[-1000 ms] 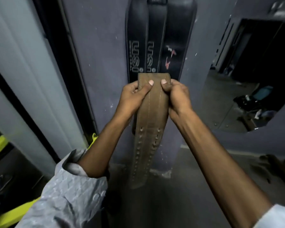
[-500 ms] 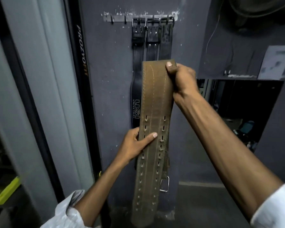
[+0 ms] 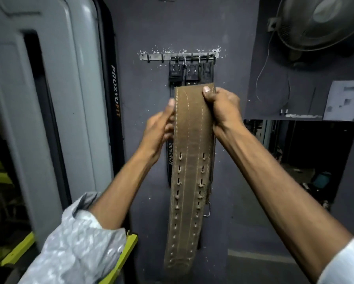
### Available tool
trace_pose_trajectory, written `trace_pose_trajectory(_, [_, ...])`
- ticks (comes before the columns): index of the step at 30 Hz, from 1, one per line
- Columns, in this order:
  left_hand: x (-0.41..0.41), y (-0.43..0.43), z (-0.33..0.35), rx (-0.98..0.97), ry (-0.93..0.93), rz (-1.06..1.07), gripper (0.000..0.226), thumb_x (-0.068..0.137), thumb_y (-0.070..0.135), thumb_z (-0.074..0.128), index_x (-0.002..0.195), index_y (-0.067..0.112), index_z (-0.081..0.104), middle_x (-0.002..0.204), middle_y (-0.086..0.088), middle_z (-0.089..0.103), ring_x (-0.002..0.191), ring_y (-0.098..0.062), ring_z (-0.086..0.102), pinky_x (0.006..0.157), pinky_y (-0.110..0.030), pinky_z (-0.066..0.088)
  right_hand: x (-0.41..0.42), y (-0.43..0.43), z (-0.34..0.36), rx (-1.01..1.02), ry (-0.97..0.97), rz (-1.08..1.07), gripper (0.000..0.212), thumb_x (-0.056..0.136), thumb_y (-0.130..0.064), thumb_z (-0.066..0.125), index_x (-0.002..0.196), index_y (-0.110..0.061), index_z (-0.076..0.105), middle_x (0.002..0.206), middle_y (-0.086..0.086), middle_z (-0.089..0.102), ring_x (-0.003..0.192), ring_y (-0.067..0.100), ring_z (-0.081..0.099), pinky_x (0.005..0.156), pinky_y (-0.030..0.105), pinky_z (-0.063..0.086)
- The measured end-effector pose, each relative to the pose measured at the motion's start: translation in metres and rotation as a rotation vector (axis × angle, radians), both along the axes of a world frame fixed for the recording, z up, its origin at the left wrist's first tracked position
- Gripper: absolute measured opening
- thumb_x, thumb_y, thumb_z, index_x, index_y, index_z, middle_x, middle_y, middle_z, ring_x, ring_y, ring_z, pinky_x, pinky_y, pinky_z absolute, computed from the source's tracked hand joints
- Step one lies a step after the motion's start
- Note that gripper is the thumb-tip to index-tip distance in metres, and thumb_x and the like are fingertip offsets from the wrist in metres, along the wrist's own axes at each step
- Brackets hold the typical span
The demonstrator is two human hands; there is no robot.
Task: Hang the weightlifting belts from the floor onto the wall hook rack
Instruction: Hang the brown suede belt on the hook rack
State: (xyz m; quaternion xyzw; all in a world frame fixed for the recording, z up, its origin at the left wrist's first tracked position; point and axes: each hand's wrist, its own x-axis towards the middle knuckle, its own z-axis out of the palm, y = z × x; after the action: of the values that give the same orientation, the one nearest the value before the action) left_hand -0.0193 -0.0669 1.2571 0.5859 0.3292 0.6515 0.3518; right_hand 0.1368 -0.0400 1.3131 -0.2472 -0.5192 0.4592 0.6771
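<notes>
A brown leather weightlifting belt (image 3: 190, 160), folded over at the top, hangs in front of me with two rows of holes facing me and a metal buckle (image 3: 207, 210) peeking out behind it. My right hand (image 3: 221, 107) grips the fold's right edge, thumb on the front. My left hand (image 3: 159, 126) holds the left edge a little lower. On the dark wall above is a metal hook rack (image 3: 151, 56) with three black belts (image 3: 189, 72) hung by their buckles on its right hooks; the left hooks are bare.
A grey machine frame with a black "PROZVOFIT" post (image 3: 115, 93) stands close on the left, with yellow-green bars low down. A wall fan (image 3: 323, 21) and its cable hang at the upper right. A dark opening lies at the right.
My left hand has moved up from the belt's middle to its upper left edge. The belt sits lower below the rack in view as my head has tilted up.
</notes>
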Motion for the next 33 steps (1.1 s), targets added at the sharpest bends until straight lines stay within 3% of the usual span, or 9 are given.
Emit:
trace_pose_trajectory(4, [0.021, 0.009, 0.061, -0.120, -0.089, 0.061, 0.031, 0.090, 0.039, 0.073, 0.078, 0.011, 0.068, 0.049, 0.005, 0.060, 0.040, -0.006, 0.052, 0.042, -0.018, 0.043, 0.009, -0.004, -0.012, 0.059, -0.077, -0.046, 0.012, 0.095, -0.014, 0.068, 0.100, -0.003, 0.072, 0.090, 0.010, 0.076, 0.071, 0.013, 0.071, 0.064, 0.029, 0.059])
trace_pose_trajectory(9, [0.038, 0.026, 0.060, -0.114, -0.292, 0.011, 0.012, 0.089, 0.012, 0.075, 0.083, 0.002, 0.071, 0.059, -0.006, 0.072, 0.049, -0.013, 0.066, 0.052, -0.026, 0.058, 0.030, -0.012, -0.042, 0.237, -0.270, -0.079, 0.028, 0.090, -0.011, 0.075, 0.115, -0.002, 0.070, 0.104, 0.008, 0.078, 0.090, 0.012, 0.076, 0.077, 0.025, 0.061])
trace_pose_trajectory(18, [0.047, 0.025, 0.046, 0.012, -0.241, 0.037, 0.013, 0.089, 0.011, 0.074, 0.095, 0.001, 0.072, 0.077, -0.010, 0.071, 0.064, -0.016, 0.064, 0.062, -0.027, 0.057, 0.052, -0.014, -0.148, 0.215, -0.602, -0.029, 0.010, 0.085, -0.015, 0.080, 0.093, -0.019, 0.077, 0.087, -0.014, 0.079, 0.082, 0.000, 0.074, 0.069, 0.014, 0.052])
trace_pose_trajectory(21, [0.041, 0.019, 0.044, 0.052, -0.225, 0.044, 0.005, 0.090, 0.011, 0.073, 0.090, 0.007, 0.070, 0.077, -0.007, 0.071, 0.064, -0.013, 0.064, 0.064, -0.027, 0.056, 0.056, -0.018, -0.108, 0.211, -0.549, 0.049, 0.017, 0.088, -0.022, 0.078, 0.101, -0.012, 0.075, 0.088, -0.012, 0.077, 0.079, 0.007, 0.073, 0.069, 0.017, 0.053])
trace_pose_trajectory(23, [0.035, 0.013, 0.040, 0.072, -0.230, 0.032, 0.003, 0.091, 0.008, 0.070, 0.090, 0.008, 0.068, 0.078, -0.006, 0.070, 0.065, -0.013, 0.064, 0.066, -0.027, 0.056, 0.053, -0.017, -0.070, 0.129, -0.423, 0.125, 0.036, 0.086, -0.046, 0.076, 0.097, -0.012, 0.070, 0.076, -0.010, 0.064, 0.068, 0.010, 0.055, 0.063, 0.023, 0.038])
trace_pose_trajectory(26, [0.033, 0.000, 0.030, 0.102, -0.203, -0.021, 0.008, 0.091, 0.003, 0.068, 0.097, 0.008, 0.065, 0.083, -0.004, 0.070, 0.071, -0.012, 0.066, 0.072, -0.030, 0.058, 0.040, -0.010, -0.022, -0.027, -0.220, 0.200, 0.069, 0.079, -0.065, 0.072, 0.114, -0.006, 0.071, 0.095, 0.010, 0.061, 0.086, 0.023, 0.052, 0.078, 0.033, 0.044])
trace_pose_trajectory(28, [0.029, -0.006, 0.020, 0.131, -0.160, -0.037, 0.012, 0.091, 0.003, 0.067, 0.102, 0.007, 0.063, 0.088, -0.003, 0.071, 0.077, -0.013, 0.068, 0.077, -0.031, 0.057, 0.030, -0.008, -0.003, -0.101, -0.136, 0.178, 0.062, 0.084, -0.052, 0.075, 0.116, 0.001, 0.071, 0.101, 0.016, 0.066, 0.092, 0.028, 0.057, 0.089, 0.040, 0.049])
trace_pose_trajectory(30, [0.020, -0.010, 0.013, 0.110, -0.121, -0.044, 0.016, 0.091, 0.011, 0.070, 0.104, 0.009, 0.063, 0.093, -0.005, 0.071, 0.084, -0.015, 0.067, 0.081, -0.033, 0.055, 0.023, -0.008, 0.003, -0.141, -0.112, 0.162, 0.033, 0.089, -0.030, 0.074, 0.103, 0.000, 0.073, 0.090, 0.015, 0.071, 0.080, 0.027, 0.065, 0.079, 0.038, 0.056])
trace_pose_trajectory(33, [0.006, -0.015, 0.022, -0.073, -0.041, -0.085, 0.058, 0.080, 0.052, 0.078, 0.114, 0.007, 0.068, 0.103, -0.015, 0.059, 0.088, -0.029, 0.053, 0.081, -0.038, 0.046, 0.015, -0.016, -0.009, -0.094, -0.156, 0.159, 0.026, 0.095, -0.020, 0.067, 0.105, 0.004, 0.073, 0.091, 0.015, 0.074, 0.077, 0.024, 0.070, 0.071, 0.034, 0.060])
